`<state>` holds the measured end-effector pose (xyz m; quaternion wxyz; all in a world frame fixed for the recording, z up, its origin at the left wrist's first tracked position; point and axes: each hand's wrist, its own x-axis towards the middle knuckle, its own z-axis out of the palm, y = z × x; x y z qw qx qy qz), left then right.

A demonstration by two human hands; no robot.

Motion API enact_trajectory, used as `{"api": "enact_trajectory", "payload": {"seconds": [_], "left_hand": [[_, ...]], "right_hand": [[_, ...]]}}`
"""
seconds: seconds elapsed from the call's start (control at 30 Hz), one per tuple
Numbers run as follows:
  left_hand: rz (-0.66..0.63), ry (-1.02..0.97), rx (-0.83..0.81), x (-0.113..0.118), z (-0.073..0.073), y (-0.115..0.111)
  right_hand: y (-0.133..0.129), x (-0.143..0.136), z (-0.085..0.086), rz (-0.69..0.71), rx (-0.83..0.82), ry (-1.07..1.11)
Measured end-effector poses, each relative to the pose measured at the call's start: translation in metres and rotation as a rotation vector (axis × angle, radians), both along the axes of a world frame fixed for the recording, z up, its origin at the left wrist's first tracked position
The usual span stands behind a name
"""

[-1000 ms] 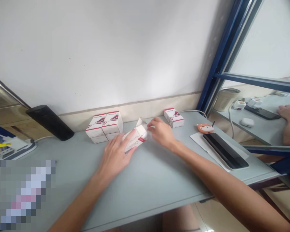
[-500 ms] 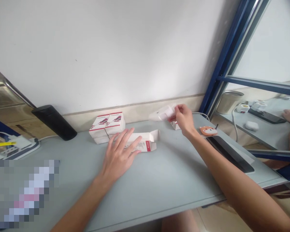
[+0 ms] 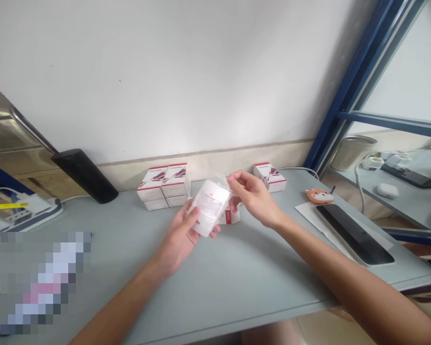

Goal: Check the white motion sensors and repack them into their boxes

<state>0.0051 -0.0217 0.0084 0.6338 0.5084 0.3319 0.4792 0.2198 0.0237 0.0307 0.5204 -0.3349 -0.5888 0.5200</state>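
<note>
White device: a rounded white plastic block (image 3: 211,201) with a small red mark, tilted, inside a clear crinkled plastic bag (image 3: 221,181), held mid-scene over a grey-green surface (image 3: 201,297).
Left hand: the left hand (image 3: 181,235) has its fingers closed around the device's lower end, thumb across the front.
Right hand: at two o'clock of the device, the right hand (image 3: 255,196) has its fingers nearly together, pinching the bag's upper corner.
Opened carton: white cardboard with a red label (image 3: 235,215), lying at four o'clock, partly hidden by device and hand.
Other boxes: a stack of white-and-red cardboard boxes (image 3: 174,179) at ten o'clock; a single matching box (image 3: 271,176) at two.
Possible trouble: a hard tug on slippery plastic could jerk the device from the left hand, or send the right knuckles into the single box.
Edges and room: the wall (image 3: 201,96) limits movement toward twelve; toward six, the hands have room before the surface's near edge.
</note>
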Motion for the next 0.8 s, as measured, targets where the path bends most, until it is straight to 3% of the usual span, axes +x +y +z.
{"api": "enact_trajectory", "payload": {"seconds": [0.1, 0.27, 0.37, 0.53, 0.63, 0.8], "left_hand": [[-0.155, -0.065, -0.034, -0.003, 0.000, 0.001], [-0.269, 0.022, -0.135, -0.003, -0.002, 0.000], [-0.293, 0.058, -0.163, -0.002, -0.001, -0.002], [-0.230, 0.123, -0.188, -0.004, 0.002, -0.007], [-0.216, 0.050, -0.179, -0.004, 0.001, -0.009], [-0.196, -0.230, -0.245, 0.000, -0.001, -0.007]], "right_hand": [[0.008, 0.008, -0.002, -0.062, 0.057, -0.010], [0.017, 0.017, -0.001, -0.157, 0.122, 0.066], [0.026, 0.026, 0.001, -0.263, 0.145, 0.163], [0.052, 0.054, -0.004, -0.563, 0.092, 0.334], [0.064, 0.064, -0.016, -0.628, 0.001, 0.214], [0.068, 0.055, -0.041, -0.531, -0.101, -0.128]]}}
